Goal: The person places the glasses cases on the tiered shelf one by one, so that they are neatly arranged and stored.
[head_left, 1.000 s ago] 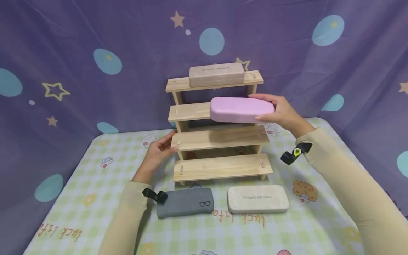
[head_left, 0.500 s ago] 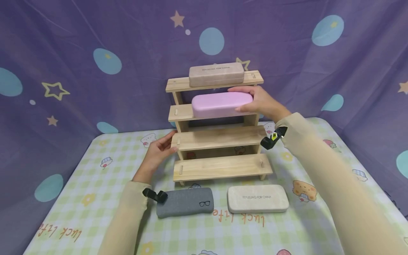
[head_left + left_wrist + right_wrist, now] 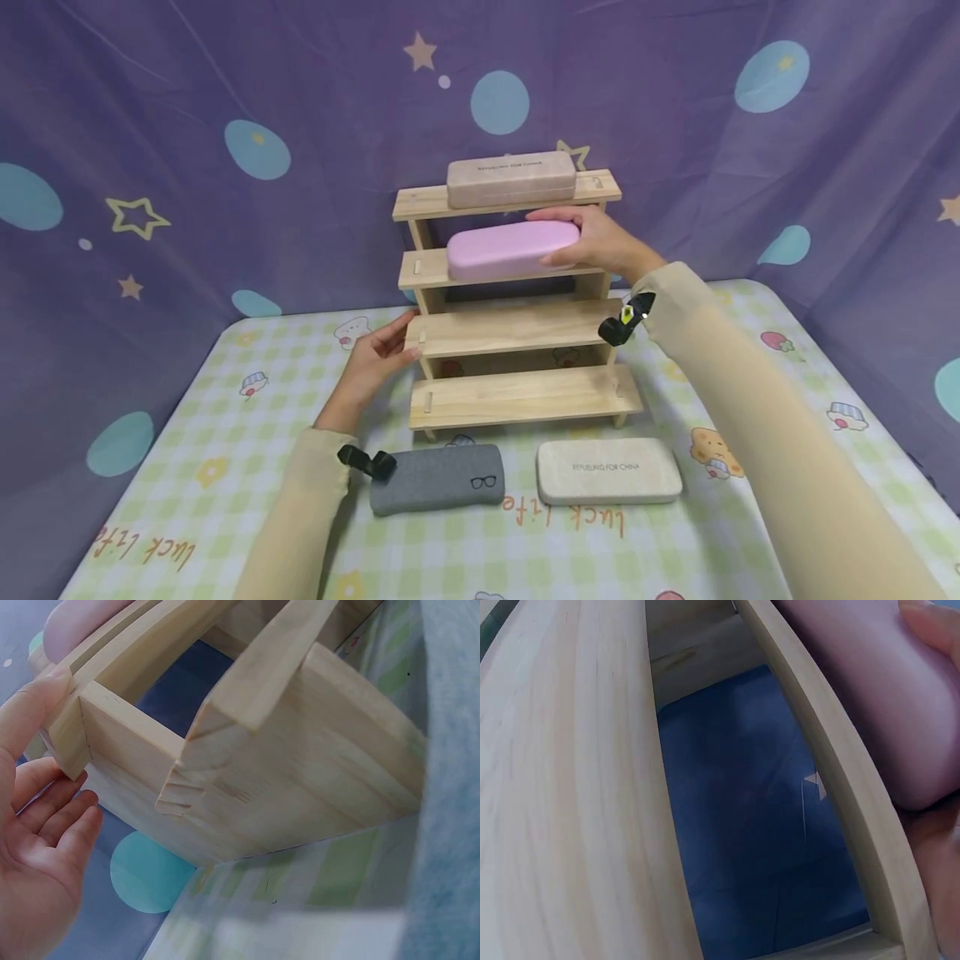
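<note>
A pink glasses case (image 3: pixel 502 250) lies along the second board from the top of a wooden step rack (image 3: pixel 517 327). My right hand (image 3: pixel 600 242) grips its right end, thumb at the front and fingers behind. In the right wrist view the pink case (image 3: pixel 885 682) is right at the board's edge. My left hand (image 3: pixel 378 358) holds the left end of the third board. The left wrist view shows the left hand (image 3: pixel 45 817) with its thumb on top of the board and fingertips below. A beige glasses case (image 3: pixel 512 181) sits on the top board.
In front of the rack, a grey glasses case (image 3: pixel 438 481) with a spectacles print lies at left and a cream glasses case (image 3: pixel 609 472) at right. A checked cloth (image 3: pixel 247 467) covers the table. Behind the rack hangs a purple patterned curtain (image 3: pixel 337 108).
My right hand has carried the pink case leftward, from in front of the rack's right side onto the second board from the top. My left hand has stayed on the rack.
</note>
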`<act>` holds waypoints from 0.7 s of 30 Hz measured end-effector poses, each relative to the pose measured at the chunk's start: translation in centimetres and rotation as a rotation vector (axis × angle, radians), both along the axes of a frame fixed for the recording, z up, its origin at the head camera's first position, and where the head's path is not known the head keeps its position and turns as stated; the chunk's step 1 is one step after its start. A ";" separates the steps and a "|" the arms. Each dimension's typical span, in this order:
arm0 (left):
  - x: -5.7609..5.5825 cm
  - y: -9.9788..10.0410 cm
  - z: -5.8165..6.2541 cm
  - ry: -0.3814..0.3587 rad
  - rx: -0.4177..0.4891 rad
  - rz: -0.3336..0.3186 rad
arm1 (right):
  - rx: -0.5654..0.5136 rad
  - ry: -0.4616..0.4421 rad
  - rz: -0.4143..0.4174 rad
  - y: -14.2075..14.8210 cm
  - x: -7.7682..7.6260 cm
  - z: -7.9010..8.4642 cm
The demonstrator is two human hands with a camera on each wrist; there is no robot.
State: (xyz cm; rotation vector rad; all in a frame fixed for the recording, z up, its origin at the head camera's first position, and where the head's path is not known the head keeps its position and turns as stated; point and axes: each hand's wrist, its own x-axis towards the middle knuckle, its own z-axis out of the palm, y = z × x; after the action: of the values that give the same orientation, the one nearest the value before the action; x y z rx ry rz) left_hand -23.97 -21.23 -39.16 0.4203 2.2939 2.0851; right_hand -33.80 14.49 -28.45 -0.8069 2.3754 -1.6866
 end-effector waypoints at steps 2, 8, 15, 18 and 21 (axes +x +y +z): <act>0.0 0.0 0.0 0.002 -0.003 0.000 | 0.015 0.012 -0.009 -0.2 0.0 0.1; 0.1 0.0 0.3 -0.003 -0.012 0.005 | 0.041 0.040 -0.034 -0.5 -0.1 0.2; 0.1 -0.1 0.5 0.001 -0.016 0.005 | 0.054 0.057 -0.029 -0.7 -0.8 -0.2; 0.0 -0.1 0.4 0.007 -0.017 0.007 | 0.057 0.056 -0.022 -0.6 -0.9 -0.3; -0.2 -0.2 0.2 0.013 -0.015 0.005 | 0.061 0.046 -0.021 -0.6 -1.0 -0.4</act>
State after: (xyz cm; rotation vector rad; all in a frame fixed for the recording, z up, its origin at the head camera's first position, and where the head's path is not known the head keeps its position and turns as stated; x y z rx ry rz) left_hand -24.16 -21.40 -38.93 0.4294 2.3179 2.0726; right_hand -34.83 13.94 -28.85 -0.8225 2.4613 -1.6120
